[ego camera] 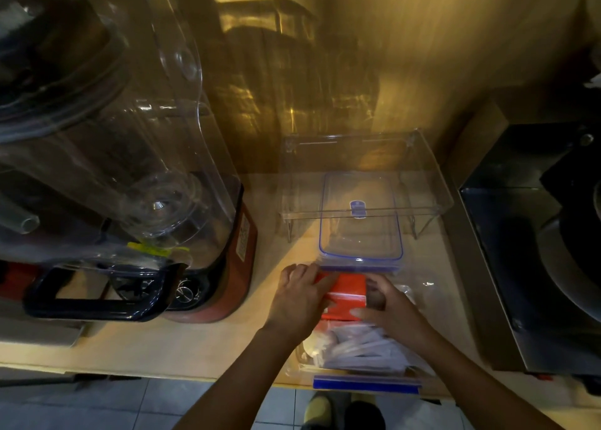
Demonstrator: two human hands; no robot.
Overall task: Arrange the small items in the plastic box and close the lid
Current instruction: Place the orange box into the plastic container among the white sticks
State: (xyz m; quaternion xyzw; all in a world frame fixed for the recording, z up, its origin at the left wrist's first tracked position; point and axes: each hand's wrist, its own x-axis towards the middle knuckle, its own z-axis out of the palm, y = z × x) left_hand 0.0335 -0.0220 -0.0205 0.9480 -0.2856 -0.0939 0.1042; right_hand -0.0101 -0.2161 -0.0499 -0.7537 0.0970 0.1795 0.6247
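A clear plastic box (pixel 300 369) with blue clips sits at the counter's front edge. It holds a red packet (pixel 349 291) at its far end and several white sachets (pixel 361 348) nearer me. My left hand (pixel 302 299) rests on the red packet's left side with fingers laid over it. My right hand (pixel 390 306) presses on the packet's right side, the thumb pointing left. The box's clear lid (pixel 361 224) with blue trim lies flat on the counter just beyond the box, partly under a clear stand.
A large blender (pixel 130 175) with a clear sound cover and red base stands at the left. A clear acrylic riser (pixel 429 175) spans the lid's far end. A dark metal appliance (pixel 536 250) fills the right side. Tiled floor shows below the counter edge.
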